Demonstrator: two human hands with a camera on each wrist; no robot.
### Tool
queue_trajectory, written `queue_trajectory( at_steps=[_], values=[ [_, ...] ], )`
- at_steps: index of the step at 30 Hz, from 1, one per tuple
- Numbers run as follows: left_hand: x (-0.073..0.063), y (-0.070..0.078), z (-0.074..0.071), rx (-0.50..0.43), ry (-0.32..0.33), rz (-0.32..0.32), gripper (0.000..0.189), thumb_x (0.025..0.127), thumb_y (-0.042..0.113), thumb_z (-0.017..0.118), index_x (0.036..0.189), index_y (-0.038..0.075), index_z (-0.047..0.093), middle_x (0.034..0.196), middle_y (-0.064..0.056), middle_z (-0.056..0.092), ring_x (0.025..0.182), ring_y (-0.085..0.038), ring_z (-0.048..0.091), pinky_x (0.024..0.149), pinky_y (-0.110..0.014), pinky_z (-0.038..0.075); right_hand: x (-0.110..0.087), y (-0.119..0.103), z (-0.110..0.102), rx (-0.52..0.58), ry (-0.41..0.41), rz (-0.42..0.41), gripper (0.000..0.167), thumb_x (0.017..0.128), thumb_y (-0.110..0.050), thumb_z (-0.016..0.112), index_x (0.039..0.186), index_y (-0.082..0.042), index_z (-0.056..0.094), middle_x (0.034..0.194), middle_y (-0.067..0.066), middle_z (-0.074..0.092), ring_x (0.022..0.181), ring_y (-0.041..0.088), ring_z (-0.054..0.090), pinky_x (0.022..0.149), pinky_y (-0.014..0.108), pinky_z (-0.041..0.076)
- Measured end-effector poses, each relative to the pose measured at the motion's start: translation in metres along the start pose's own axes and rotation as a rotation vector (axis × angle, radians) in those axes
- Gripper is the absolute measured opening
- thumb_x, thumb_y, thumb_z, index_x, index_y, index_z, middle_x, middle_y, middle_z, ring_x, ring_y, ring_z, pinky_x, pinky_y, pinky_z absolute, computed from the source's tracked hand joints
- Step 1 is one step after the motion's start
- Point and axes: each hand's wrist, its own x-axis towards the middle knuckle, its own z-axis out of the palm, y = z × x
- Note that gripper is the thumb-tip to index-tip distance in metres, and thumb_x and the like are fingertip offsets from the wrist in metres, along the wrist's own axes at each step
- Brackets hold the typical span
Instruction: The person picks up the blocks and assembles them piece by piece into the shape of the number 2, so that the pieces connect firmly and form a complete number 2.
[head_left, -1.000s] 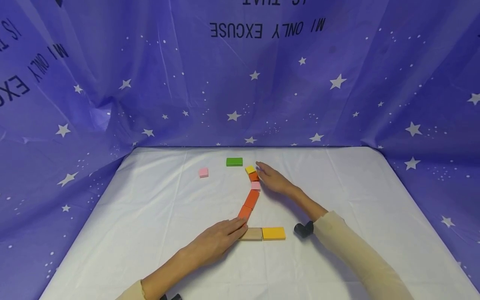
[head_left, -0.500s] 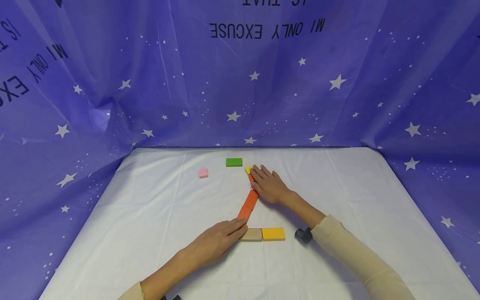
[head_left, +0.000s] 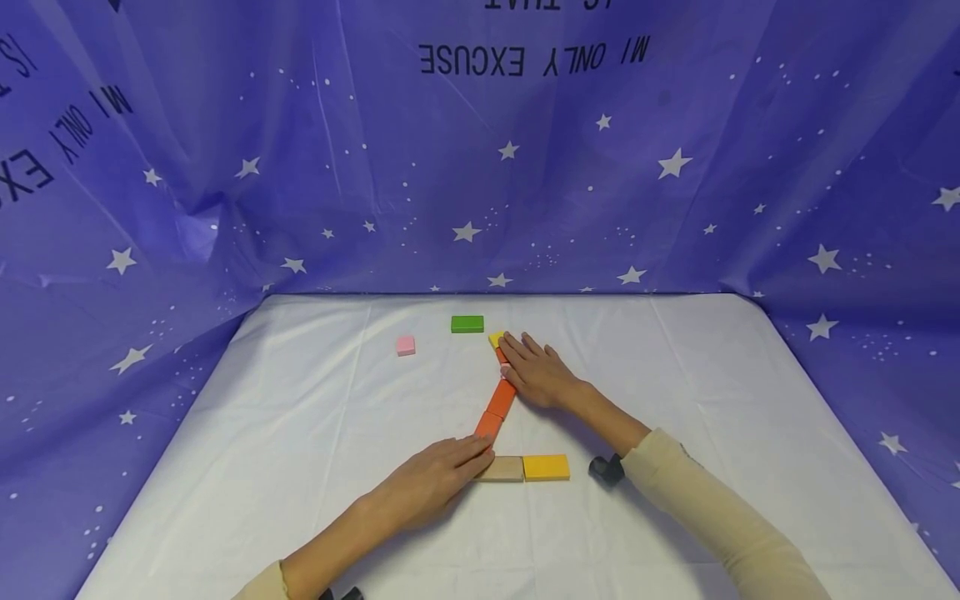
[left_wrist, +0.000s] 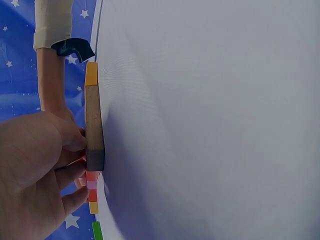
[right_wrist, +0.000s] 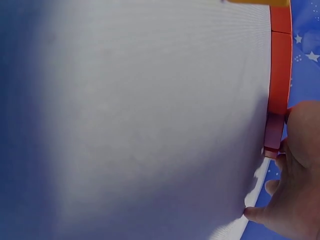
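Observation:
My left hand (head_left: 442,479), its fingers extended, rests at the joint of a natural wood block (head_left: 504,470) and an orange-red block (head_left: 488,427), covering part of both. A second orange-red block (head_left: 501,399) continues the line away from me. My right hand (head_left: 542,373) lies with straight fingers over the far end of that line. It partly covers a small pink block, an orange block (head_left: 502,356) and a small yellow block (head_left: 496,339). In the right wrist view the pink block (right_wrist: 273,131) shows beside the thumb side of this hand. Neither hand visibly grips anything.
A larger yellow block (head_left: 546,467) lies end to end with the wood block. Apart from the line, a green block (head_left: 467,324) and a pink block (head_left: 406,346) sit on the white-covered table (head_left: 300,467). Purple star-patterned cloth (head_left: 420,183) hangs behind.
My right hand has moved left from beside the far blocks to over them, and has stayed there since half a second ago. The left hand has stayed in place.

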Motion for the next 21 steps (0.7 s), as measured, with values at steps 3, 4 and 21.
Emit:
queue_trajectory(
  at_steps=[3, 4, 21],
  values=[
    [0.002, -0.002, -0.001, -0.007, 0.005, 0.012, 0.046, 0.089, 0.005, 0.072, 0.133, 0.0, 0.062, 0.14, -0.015, 0.056, 0.127, -0.026, 0.054, 0.102, -0.039, 0.047, 0.0, 0.0, 0.0, 0.0, -0.005, 0.0, 0.06, 0.11, -0.04, 0.028, 0.16, -0.01, 0.018, 0.165, 0.006, 0.015, 0.15, 0.034, 0.011, 0.115, 0.063, 0.018],
    [0.002, -0.003, -0.001, -0.013, 0.008, 0.013, 0.045, 0.089, 0.005, 0.072, 0.133, 0.0, 0.062, 0.139, -0.015, 0.056, 0.127, -0.026, 0.054, 0.102, -0.039, 0.047, 0.0, 0.0, 0.0, 0.001, -0.004, -0.001, 0.06, 0.11, -0.04, 0.029, 0.16, -0.01, 0.018, 0.165, 0.006, 0.015, 0.15, 0.035, 0.011, 0.115, 0.064, 0.017],
    [0.011, -0.007, -0.007, -0.087, -0.066, -0.049, 0.042, 0.09, 0.005, 0.066, 0.132, 0.005, 0.063, 0.136, -0.01, 0.057, 0.125, -0.024, 0.054, 0.104, -0.039, 0.045, -0.001, 0.001, 0.0, 0.022, -0.001, -0.014, 0.061, 0.109, -0.042, 0.03, 0.16, -0.01, 0.017, 0.165, 0.006, 0.015, 0.15, 0.035, 0.014, 0.115, 0.064, 0.016]
  ],
)
